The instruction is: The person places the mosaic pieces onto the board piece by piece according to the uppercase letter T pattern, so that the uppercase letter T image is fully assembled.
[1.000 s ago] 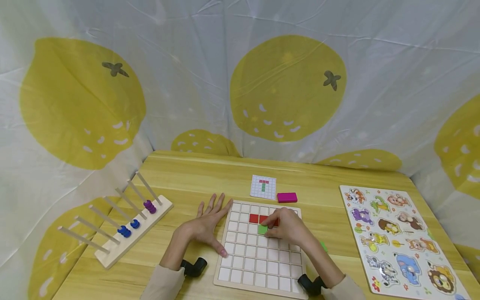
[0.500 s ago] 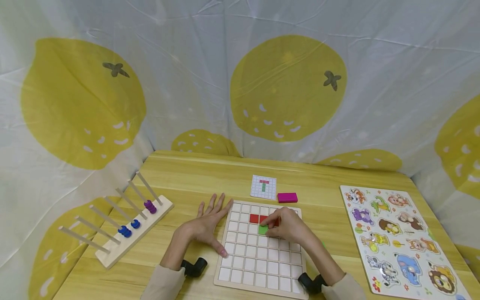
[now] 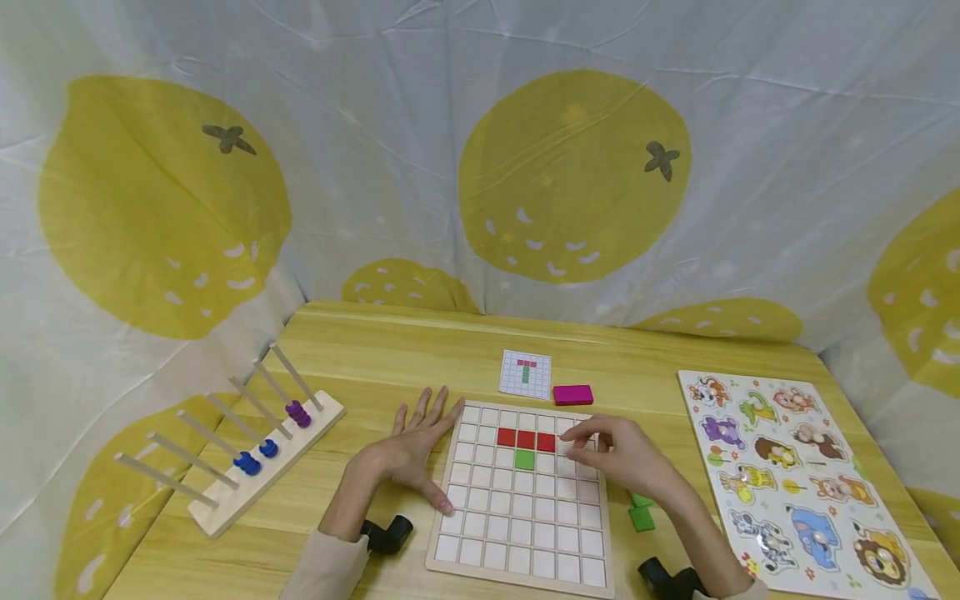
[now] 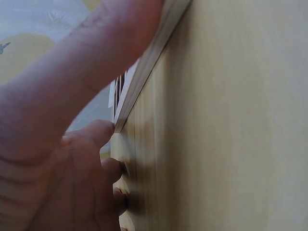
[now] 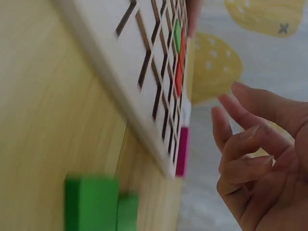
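Green tile [image 3: 524, 459]: in the board [image 3: 498, 527], below the middle red tile [image 3: 527, 440]
Left hand [image 3: 411, 451]: fingers spread at the board's left edge, probably steadying it
Right hand [image 3: 621, 452]: thumb and fingers apart, holding nothing, over the board's right side
Card [image 3: 525, 381]: beyond, likely for viewing

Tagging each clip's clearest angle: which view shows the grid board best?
The head view: it shows nearly the whole grid board from above, tiles included. Right wrist: slanted and cut off; left wrist: mainly an edge, partly behind the left hand.
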`<action>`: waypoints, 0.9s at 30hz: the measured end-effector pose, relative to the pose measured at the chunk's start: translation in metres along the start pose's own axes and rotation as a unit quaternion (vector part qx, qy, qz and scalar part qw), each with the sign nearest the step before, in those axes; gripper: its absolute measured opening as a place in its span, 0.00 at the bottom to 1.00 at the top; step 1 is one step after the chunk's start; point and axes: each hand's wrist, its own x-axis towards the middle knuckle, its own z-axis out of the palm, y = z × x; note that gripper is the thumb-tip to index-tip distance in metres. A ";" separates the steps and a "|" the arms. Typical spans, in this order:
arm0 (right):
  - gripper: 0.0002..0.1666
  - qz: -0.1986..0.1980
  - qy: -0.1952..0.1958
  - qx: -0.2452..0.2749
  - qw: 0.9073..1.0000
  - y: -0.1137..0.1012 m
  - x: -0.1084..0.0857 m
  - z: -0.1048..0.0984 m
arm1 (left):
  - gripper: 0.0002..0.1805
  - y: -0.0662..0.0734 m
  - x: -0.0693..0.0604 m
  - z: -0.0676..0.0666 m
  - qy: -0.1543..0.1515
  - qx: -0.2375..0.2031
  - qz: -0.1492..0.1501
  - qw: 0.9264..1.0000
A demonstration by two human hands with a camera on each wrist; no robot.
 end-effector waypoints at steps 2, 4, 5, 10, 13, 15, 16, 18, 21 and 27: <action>0.13 0.003 0.009 -0.003 1.000 0.008 -0.011 -0.010 | 0.83 0.000 0.000 0.000 0.000 0.003 0.001 1.000; 0.14 -0.004 0.009 0.001 1.000 0.017 -0.022 -0.019 | 0.83 0.000 0.000 0.000 -0.001 0.004 0.001 1.000; 0.15 -0.007 0.006 0.003 1.000 0.022 -0.027 -0.022 | 0.83 0.000 0.000 0.000 -0.001 0.004 0.001 1.000; 0.19 -0.023 -0.027 0.019 0.999 0.041 -0.048 -0.040 | 0.83 0.000 -0.001 -0.001 -0.003 0.002 0.003 1.000; 0.20 -0.018 -0.049 0.029 0.998 0.050 -0.053 -0.048 | 0.83 0.000 -0.001 -0.001 -0.002 0.002 0.004 1.000; 0.21 -0.018 -0.064 0.031 0.997 0.055 -0.055 -0.052 | 0.83 -0.001 -0.002 -0.001 -0.001 -0.001 0.005 1.000; 0.21 -0.019 -0.073 0.033 0.997 0.057 -0.055 -0.053 | 0.83 -0.001 -0.002 -0.001 -0.001 -0.001 0.006 1.000; 0.22 -0.023 -0.090 0.039 0.995 0.062 -0.055 -0.054 | 0.83 -0.002 -0.002 -0.001 -0.001 -0.002 0.008 1.000; 0.21 -0.035 -0.109 0.046 0.992 0.067 -0.054 -0.055 | 0.83 -0.002 -0.001 -0.001 -0.001 -0.002 0.009 1.000; 0.20 -0.047 -0.127 0.073 0.988 0.073 -0.052 -0.053 | 0.82 -0.002 0.000 -0.001 -0.001 0.001 0.009 1.000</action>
